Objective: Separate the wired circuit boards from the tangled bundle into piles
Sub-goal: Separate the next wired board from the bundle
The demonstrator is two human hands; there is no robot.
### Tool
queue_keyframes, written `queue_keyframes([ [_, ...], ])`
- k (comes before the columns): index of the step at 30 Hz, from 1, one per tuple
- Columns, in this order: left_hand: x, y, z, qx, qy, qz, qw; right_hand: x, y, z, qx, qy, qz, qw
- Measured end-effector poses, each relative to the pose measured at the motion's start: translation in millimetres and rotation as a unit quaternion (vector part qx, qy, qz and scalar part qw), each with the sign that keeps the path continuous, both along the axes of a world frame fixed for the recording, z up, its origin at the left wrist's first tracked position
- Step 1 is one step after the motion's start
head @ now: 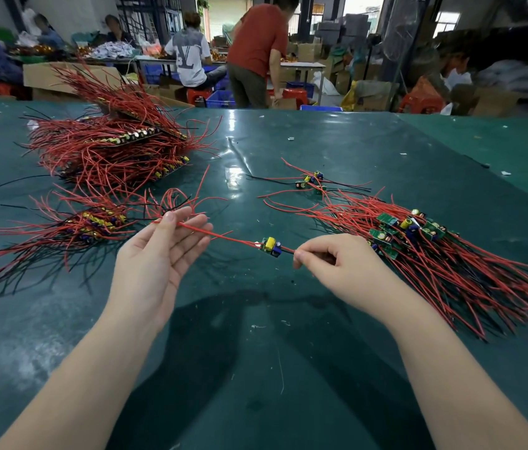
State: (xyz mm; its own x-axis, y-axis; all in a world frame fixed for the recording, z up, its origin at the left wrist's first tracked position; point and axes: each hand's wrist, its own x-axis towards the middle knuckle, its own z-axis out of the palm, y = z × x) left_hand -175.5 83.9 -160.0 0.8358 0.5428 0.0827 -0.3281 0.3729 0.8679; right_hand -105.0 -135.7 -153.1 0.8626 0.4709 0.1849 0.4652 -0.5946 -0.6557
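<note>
Crosswise, the circuit board (270,247) hangs by its wires — right hand (330,266) pinching, left hand (162,251) open-palmed.

The tangled bundle (450,254) runs past the right edge; distant workers' faces (113,22) blurred.

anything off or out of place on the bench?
Nothing damaged. Small white and grey scraps litter the dark green table mat, and three small wired circuit boards lie apart from the big red-wired piles. The one small yellow-capacitor board in hand looks intact.
</note>
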Motion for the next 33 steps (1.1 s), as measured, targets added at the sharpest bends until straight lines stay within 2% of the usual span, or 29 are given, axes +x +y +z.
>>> queue_keyframes([
  [4,-1.8,-2.6,1.6,0.032,-0.004,0.022,0.999,0.1,-1.0,-0.4,-0.015,0.020,0.008,1.000],
  [7,-1.9,-2.4,3.7,0.019,-0.009,0.014,1.000,-2.4,0.4,1.0,-0.005,0.056,0.028,0.998],
  [11,-1.8,-4.8,5.0,0.004,-0.017,-0.011,1.000,-9.7,5.9,4.7,0.077,0.149,0.090,0.982],
  [17,-2.7,-6.4,5.6,-0.010,-0.023,-0.021,0.999,-14.0,7.8,7.8,0.163,0.237,0.143,0.947],
  [23,-2.5,-12.2,4.3,-0.009,-0.001,-0.063,0.998,-14.3,11.7,4.8,0.200,0.185,0.119,0.955],
  [29,-5.2,-21.2,-1.4,0.057,0.037,-0.156,0.985,-17.7,20.6,-2.3,0.219,0.122,0.099,0.963],
  [33,-6.4,-22.0,-2.7,0.068,0.045,-0.168,0.982,-19.4,25.1,-7.1,0.219,0.095,0.090,0.967],
])
